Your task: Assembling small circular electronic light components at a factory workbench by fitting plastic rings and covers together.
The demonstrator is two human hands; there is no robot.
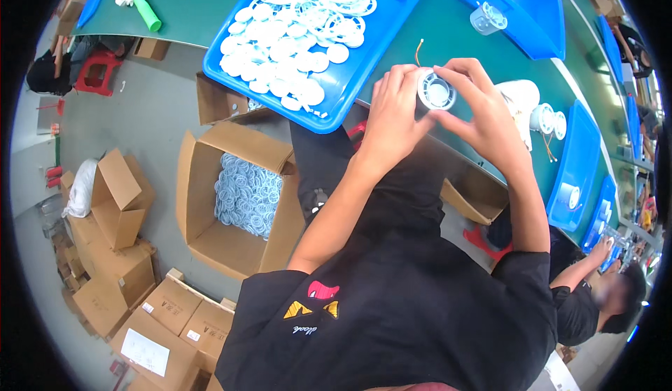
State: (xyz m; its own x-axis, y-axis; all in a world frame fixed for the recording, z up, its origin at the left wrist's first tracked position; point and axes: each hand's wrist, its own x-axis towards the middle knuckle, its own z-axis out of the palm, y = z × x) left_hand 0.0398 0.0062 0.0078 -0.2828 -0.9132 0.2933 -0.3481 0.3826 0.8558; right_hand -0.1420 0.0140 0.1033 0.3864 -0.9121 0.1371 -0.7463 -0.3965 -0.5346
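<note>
Over the near edge of the green bench, a round white plastic housing [437, 91] with a ringed, spoked face is held between both hands. My left hand [395, 114] is closed along its left side, and my right hand [479, 104] curves round its right side with the thumb at the bottom. A thin brown-orange wire [419, 49] sticks up just beyond the housing. Left of my hands lies a blue tray [344, 91] heaped with white discs [276, 55] and pale spoked rings [318, 2]. The finger pads touching the housing are partly hidden.
Right of my hands are a white cloth [519, 102] and white round parts with wires [544, 119]. A clear cup-shaped part [487, 18] stands farther off. An open carton [203, 212] of pale rings sits below left. A co-worker [588, 300] works at the far right.
</note>
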